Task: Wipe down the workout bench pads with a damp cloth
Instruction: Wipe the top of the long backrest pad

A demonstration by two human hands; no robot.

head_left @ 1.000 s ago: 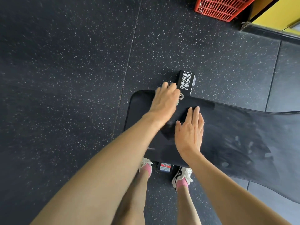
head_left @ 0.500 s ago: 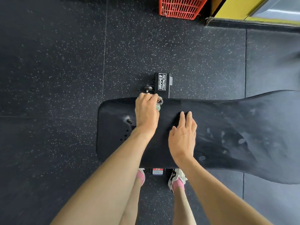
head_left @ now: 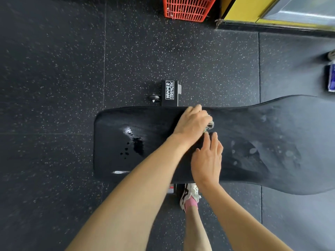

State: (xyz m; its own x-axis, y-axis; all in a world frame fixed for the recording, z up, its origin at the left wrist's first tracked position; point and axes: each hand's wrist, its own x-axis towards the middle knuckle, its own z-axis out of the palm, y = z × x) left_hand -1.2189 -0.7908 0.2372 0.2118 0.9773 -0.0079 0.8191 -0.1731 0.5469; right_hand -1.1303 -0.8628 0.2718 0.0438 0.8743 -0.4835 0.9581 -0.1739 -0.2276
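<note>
A black bench pad (head_left: pixel 262 134) runs from left to right below me, with a wet shiny patch (head_left: pixel 134 140) near its left end and pale smears toward the right. My left hand (head_left: pixel 192 124) lies on the pad's far edge, fingers curled over a small greenish cloth (head_left: pixel 210 126) of which only a corner shows. My right hand (head_left: pixel 207 160) rests flat on the pad just in front of it, fingers straight and holding nothing.
The bench frame's "Hammer Strength" foot (head_left: pixel 170 93) and a small wheel (head_left: pixel 154 97) stick out beyond the pad. A red plastic basket (head_left: pixel 186 8) and a yellow wall base (head_left: pixel 241 9) lie further off. My shoe (head_left: pixel 190 194) stands below the pad's near edge.
My left hand has slid the cloth rightward along the pad's far edge, leaving a wet patch uncovered at the left. The right hand stays flat on the pad.
</note>
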